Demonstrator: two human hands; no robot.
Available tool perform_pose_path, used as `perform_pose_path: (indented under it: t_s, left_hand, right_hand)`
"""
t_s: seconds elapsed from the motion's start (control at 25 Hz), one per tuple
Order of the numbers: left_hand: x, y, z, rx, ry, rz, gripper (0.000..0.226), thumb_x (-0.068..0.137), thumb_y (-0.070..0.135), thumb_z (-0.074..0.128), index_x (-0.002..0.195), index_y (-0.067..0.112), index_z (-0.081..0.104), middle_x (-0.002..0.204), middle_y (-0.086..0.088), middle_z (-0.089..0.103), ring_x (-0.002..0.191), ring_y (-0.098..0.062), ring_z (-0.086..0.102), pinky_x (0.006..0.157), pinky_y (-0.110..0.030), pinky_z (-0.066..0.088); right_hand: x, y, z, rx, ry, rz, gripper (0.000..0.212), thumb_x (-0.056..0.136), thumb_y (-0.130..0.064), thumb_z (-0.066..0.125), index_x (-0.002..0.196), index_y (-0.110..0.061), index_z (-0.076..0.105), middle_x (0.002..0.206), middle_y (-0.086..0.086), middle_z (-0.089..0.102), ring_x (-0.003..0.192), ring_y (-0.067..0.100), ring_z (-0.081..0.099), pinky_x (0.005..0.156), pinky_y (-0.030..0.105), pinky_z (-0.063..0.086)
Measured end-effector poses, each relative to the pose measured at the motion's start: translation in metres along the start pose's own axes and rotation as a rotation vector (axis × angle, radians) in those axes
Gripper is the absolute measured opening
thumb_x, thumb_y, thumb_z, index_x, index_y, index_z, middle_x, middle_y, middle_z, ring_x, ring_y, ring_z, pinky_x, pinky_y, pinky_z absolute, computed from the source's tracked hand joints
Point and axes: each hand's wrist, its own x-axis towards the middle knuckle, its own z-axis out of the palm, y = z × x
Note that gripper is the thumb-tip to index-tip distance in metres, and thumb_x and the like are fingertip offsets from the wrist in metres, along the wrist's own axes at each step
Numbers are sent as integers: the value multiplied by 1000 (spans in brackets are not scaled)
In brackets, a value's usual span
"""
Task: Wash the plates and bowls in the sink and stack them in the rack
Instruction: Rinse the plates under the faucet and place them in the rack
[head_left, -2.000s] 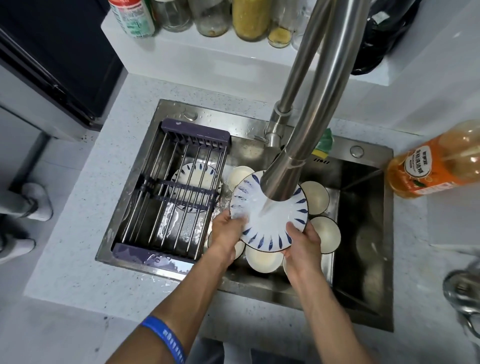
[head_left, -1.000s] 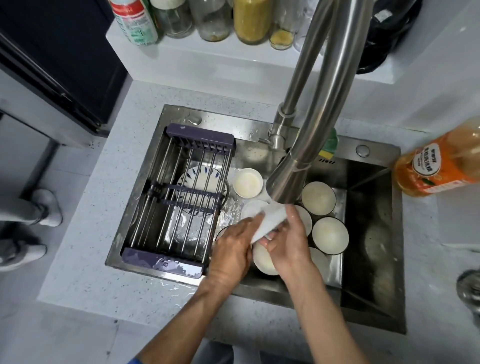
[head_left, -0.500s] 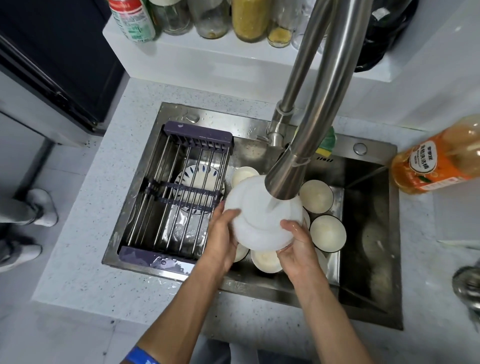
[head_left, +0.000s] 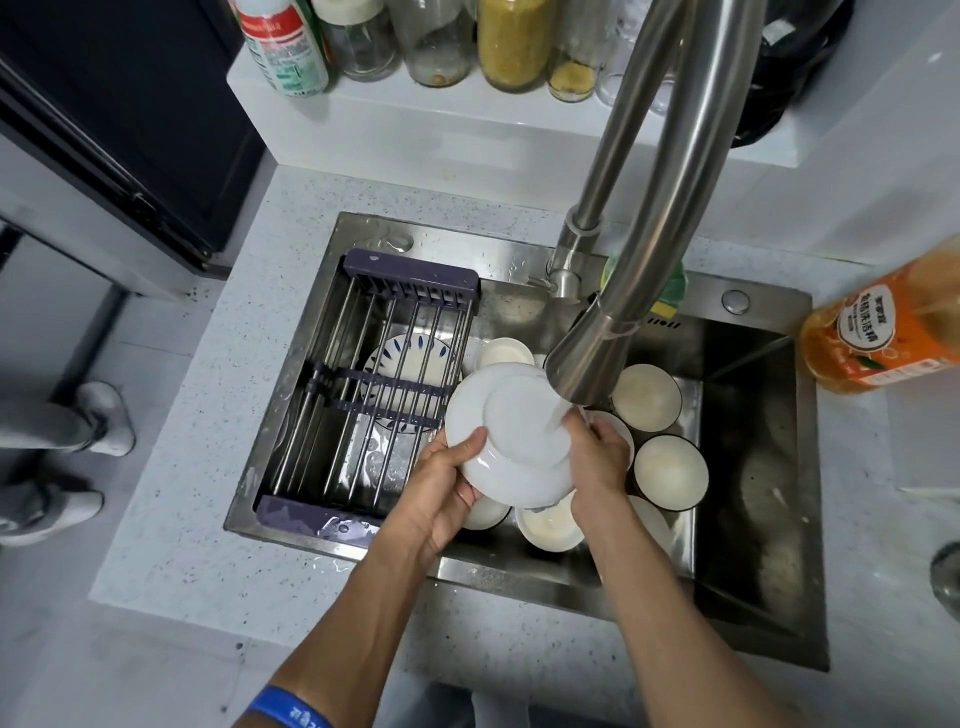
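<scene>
A white plate (head_left: 511, 436) is held underside up beneath the running tap (head_left: 587, 364), over the steel sink (head_left: 519, 260). My left hand (head_left: 447, 483) grips its left rim, thumb on the back. My right hand (head_left: 597, 457) holds the right rim, fingers under the water stream. Several white bowls (head_left: 670, 470) lie in the sink under and right of the plate. A blue-patterned plate (head_left: 410, 358) lies under the wire rack (head_left: 374, 395), which spans the sink's left half and carries nothing.
An orange bottle (head_left: 883, 332) stands on the counter at the right. Jars and bottles (head_left: 511, 41) line the shelf behind the sink. A green-yellow sponge (head_left: 670, 296) sits behind the tap. Another person's feet (head_left: 57, 431) are at the left.
The plate was face up showing its blue pattern, then was turned over; now its white underside faces up under the stream, a little further left than before.
</scene>
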Motion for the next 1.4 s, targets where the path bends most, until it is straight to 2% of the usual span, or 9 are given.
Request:
perform_pose_path:
  t_s: [0.12, 0.24, 0.44, 0.52, 0.68, 0.92, 1.04, 1.12, 1.4]
  left_hand:
    - [-2, -9, 16, 303, -19, 151, 35, 84, -3, 68, 116, 11, 65, 111, -13, 73, 97, -25, 69, 71, -34, 60]
    - [-9, -12, 15, 1067, -220, 545, 37, 84, -7, 67, 107, 21, 73, 103, 5, 75, 94, -6, 68, 78, -22, 56]
    - [1, -11, -8, 1678, -282, 1162, 45, 63, -6, 74, 96, 24, 79, 112, 8, 74, 113, -9, 63, 99, -37, 48]
    - [0, -16, -8, 1470, 0, 979, 53, 66, -11, 72, 103, 26, 78, 135, 6, 60, 127, -10, 48, 106, -34, 42]
    - [7, -20, 5, 170, 124, 76, 59, 83, -7, 58, 134, 22, 55, 133, -7, 64, 111, -19, 64, 89, -38, 56]
    - [19, -21, 33, 112, 198, 12, 24, 98, 28, 61, 117, 13, 61, 111, -11, 74, 96, -28, 73, 69, -46, 60]
    - [11, -18, 25, 443, 299, 80, 43, 96, 41, 59, 132, 19, 53, 127, -4, 67, 107, -23, 68, 91, -46, 55]
    - [-6, -20, 21, 553, 318, 211, 45, 97, 32, 58, 141, 34, 46, 138, 5, 58, 122, -19, 58, 104, -47, 48]
    - [-16, 12, 13, 631, 242, 253, 51, 95, -4, 52, 124, 38, 51, 112, 10, 65, 106, -12, 62, 90, -32, 54]
  right_hand:
    - [-2, 1, -7, -122, -73, 29, 28, 98, -43, 53, 104, -19, 64, 105, 1, 68, 95, 19, 61, 80, 33, 50]
    - [-1, -13, -17, 119, -272, 245, 47, 97, -53, 50, 124, -18, 62, 119, 8, 69, 102, 25, 67, 84, 39, 56]
    - [-5, -28, -36, -16, -227, 194, 29, 91, -2, 49, 111, -17, 64, 105, 11, 71, 83, 28, 68, 64, 38, 58]
    - [-8, -24, -40, -29, -219, 135, 33, 91, -1, 49, 111, -23, 63, 101, 8, 71, 72, 24, 67, 51, 32, 54]
    - [-19, -13, -45, 77, -238, -34, 40, 96, -2, 51, 119, -34, 61, 111, -7, 72, 95, 18, 71, 62, 37, 60]
    - [-15, -6, -45, 327, -230, 4, 34, 95, 1, 57, 121, -18, 64, 115, 4, 72, 103, 22, 70, 84, 41, 58]
    - [-11, 1, -32, 129, -139, 92, 12, 93, -12, 65, 104, -10, 70, 102, 10, 74, 89, 25, 72, 70, 36, 61]
    - [-10, 11, -18, 127, -97, 110, 10, 93, -19, 66, 102, -14, 70, 95, 7, 74, 82, 22, 72, 67, 37, 60]
    - [-11, 20, -2, 25, -177, 131, 9, 96, -25, 63, 93, -17, 65, 89, 3, 72, 80, 22, 70, 53, 33, 57]
